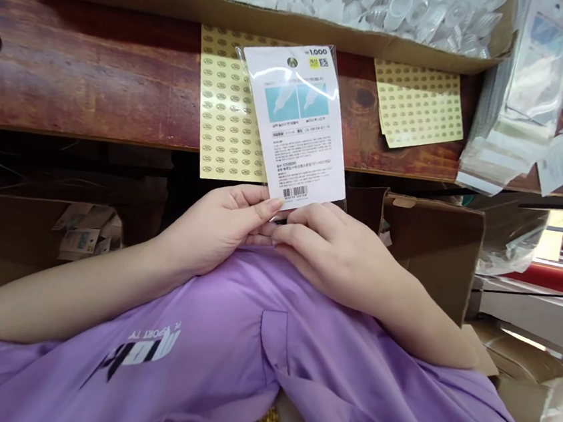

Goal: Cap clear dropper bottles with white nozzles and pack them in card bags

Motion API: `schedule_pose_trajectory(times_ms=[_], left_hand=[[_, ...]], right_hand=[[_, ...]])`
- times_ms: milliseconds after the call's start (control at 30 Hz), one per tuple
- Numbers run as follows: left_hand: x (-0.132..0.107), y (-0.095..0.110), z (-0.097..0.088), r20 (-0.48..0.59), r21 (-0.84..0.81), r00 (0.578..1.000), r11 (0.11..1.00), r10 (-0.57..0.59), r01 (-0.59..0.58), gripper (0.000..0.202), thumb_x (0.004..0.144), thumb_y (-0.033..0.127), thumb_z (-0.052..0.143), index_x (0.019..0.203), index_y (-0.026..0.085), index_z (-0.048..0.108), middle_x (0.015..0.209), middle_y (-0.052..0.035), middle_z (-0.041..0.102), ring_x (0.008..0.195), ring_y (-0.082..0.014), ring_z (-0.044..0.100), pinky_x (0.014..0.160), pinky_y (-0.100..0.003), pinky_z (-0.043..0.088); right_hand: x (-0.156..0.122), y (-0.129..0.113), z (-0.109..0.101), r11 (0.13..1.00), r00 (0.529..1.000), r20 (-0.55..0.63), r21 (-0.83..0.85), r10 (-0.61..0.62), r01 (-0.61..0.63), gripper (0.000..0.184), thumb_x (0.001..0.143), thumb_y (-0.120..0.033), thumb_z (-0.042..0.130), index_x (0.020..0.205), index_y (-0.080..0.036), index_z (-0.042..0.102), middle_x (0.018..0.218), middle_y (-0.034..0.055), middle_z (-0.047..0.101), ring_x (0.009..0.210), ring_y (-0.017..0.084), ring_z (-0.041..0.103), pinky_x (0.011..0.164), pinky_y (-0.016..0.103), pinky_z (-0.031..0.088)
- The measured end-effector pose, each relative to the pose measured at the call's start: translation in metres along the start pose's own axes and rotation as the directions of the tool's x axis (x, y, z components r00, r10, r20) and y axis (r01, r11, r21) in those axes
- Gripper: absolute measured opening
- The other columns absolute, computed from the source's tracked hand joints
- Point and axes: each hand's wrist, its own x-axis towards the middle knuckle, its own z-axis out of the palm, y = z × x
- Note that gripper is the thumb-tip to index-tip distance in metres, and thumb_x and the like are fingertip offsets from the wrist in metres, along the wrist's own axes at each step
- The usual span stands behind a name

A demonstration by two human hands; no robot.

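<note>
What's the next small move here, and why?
Probably smooth the barcode end of the bagged product card with the right hand: the left hand already steadies that end, thumb on its face, and the right is at the same end.
</note>
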Motion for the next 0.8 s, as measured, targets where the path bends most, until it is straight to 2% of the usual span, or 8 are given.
schedule_pose_trajectory(times_ms=[167, 267, 433, 567, 667, 733, 800], left_hand=[[0.001, 0.000, -0.001, 0.084, -0.030, 0.996, 1.000, 0.012, -0.009, 0.017, 0.087, 0.021, 0.064, 0.099, 0.014, 0.074, 0.106, -0.0084, 0.073, 0.091, -0.0181, 0.071, 0.089, -0.031, 0.057], [0.001, 0.000, -0.001, 0.085, -0.043, 0.996, 0.998, -0.036, 0.039, 0.017, 0.090, 0.018, 0.060, 0.097, 0.013, 0.074, 0.102, -0.0082, 0.074, 0.087, -0.0169, 0.072, 0.087, -0.029, 0.058], [0.003, 0.001, -0.001, 0.095, -0.042, 0.992, 0.995, -0.082, 0.086, 0.015, 0.089, 0.019, 0.062, 0.095, 0.013, 0.074, 0.099, -0.0088, 0.075, 0.082, -0.0167, 0.073, 0.078, -0.024, 0.059], [0.004, 0.005, -0.001, 0.008, -0.037, 0.994, 0.993, -0.113, 0.113, 0.014, 0.088, 0.019, 0.064, 0.096, 0.014, 0.074, 0.104, -0.0092, 0.074, 0.075, -0.0154, 0.073, 0.069, -0.021, 0.060], [0.002, 0.009, -0.002, -0.070, -0.027, 0.991, 0.993, -0.116, 0.114, 0.011, 0.087, 0.018, 0.064, 0.090, 0.015, 0.075, 0.100, -0.0072, 0.075, 0.068, -0.0141, 0.073, 0.062, -0.019, 0.060], [0.000, 0.012, -0.004, -0.071, -0.027, 0.988, 0.990, -0.138, 0.136, 0.011, 0.087, 0.017, 0.065, 0.085, 0.016, 0.075, 0.090, -0.0056, 0.076, 0.065, -0.0140, 0.072, 0.060, -0.018, 0.060], [-0.001, 0.015, -0.006, -0.075, -0.019, 0.984, 0.987, -0.162, 0.161, 0.010, 0.085, 0.015, 0.066, 0.081, 0.016, 0.076, 0.085, -0.0048, 0.076, 0.063, -0.0143, 0.072, 0.059, -0.018, 0.060]], right_hand=[[0.003, 0.003, -0.001, 0.998, 0.998, 0.045, -0.036, -0.049, 0.051, 0.030, 0.098, -0.018, 0.036, 0.092, -0.018, 0.066, 0.081, 0.0048, 0.063, 0.073, 0.018, 0.058, 0.058, 0.029, 0.051], [0.001, 0.008, -0.003, 0.997, 0.996, 0.060, 0.008, -0.072, 0.071, 0.027, 0.098, -0.019, 0.039, 0.088, -0.019, 0.064, 0.079, 0.0034, 0.062, 0.075, 0.017, 0.058, 0.061, 0.027, 0.050], [-0.002, 0.016, -0.005, 0.991, 0.995, 0.068, 0.111, -0.078, 0.070, 0.021, 0.096, -0.022, 0.047, 0.084, -0.018, 0.063, 0.080, 0.0033, 0.063, 0.071, 0.016, 0.057, 0.060, 0.027, 0.048], [-0.006, 0.023, -0.013, 0.958, 0.996, 0.019, 0.276, -0.084, 0.076, 0.013, 0.093, -0.017, 0.052, 0.083, -0.016, 0.062, 0.081, 0.0038, 0.064, 0.073, 0.014, 0.059, 0.064, 0.026, 0.050], [-0.021, 0.039, -0.025, 0.878, 0.999, 0.003, 0.477, -0.043, 0.036, 0.006, 0.089, -0.013, 0.057, 0.085, -0.016, 0.059, 0.079, 0.0036, 0.061, 0.076, 0.012, 0.059, 0.066, 0.024, 0.050], [-0.039, 0.056, -0.031, 0.766, 0.998, -0.042, 0.643, 0.051, -0.012, 0.007, 0.087, -0.010, 0.060, 0.086, -0.017, 0.058, 0.078, 0.0036, 0.058, 0.077, 0.012, 0.058, 0.066, 0.025, 0.050], [-0.060, 0.074, -0.034, 0.621, 0.967, -0.135, 0.783, 0.218, -0.031, 0.010, 0.087, -0.007, 0.057, 0.085, -0.016, 0.057, 0.077, 0.0047, 0.056, 0.072, 0.012, 0.056, 0.061, 0.027, 0.047]])
